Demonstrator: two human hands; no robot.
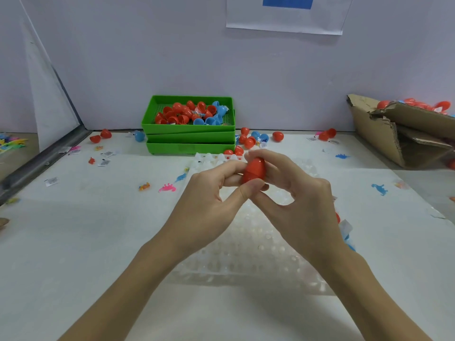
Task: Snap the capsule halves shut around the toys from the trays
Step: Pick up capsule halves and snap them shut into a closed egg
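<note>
Both hands meet over the middle of the white counter (73, 242), pinching one red egg-shaped plastic capsule (254, 170) between them, held in the air above a clear moulded plastic tray of rounded pockets (246, 242).

The capsule's long axis runs nearly upright, leaning a little to the right at the top. A faint seam crosses it about halfway down, so the two halves look already mated, though from this angle I cannot say whether the seam is fully closed all round. The left hand (209, 205) comes in from the left and below: its thumb lies across the lower front of the capsule and its fingers reach behind the left side. The right hand (295, 193) comes from the right: its fingers curl over the upper half and down the far side, and its thumb lies under the left thumb at the base. So each grip is pressed onto the capsule, the left mostly on the lower half, the right mostly on the upper.

That is what the closing squeeze turns on: the push should run along the long axis, bottom against top, not across the seam. Both hands are equally near.

Behind them stand stacked green plastic trays (189, 139), the top one holding loose red and blue capsule halves (189, 113). Small flat dinosaur toys lie scattered, such as a pink one (167, 187) left of the hands.
</note>
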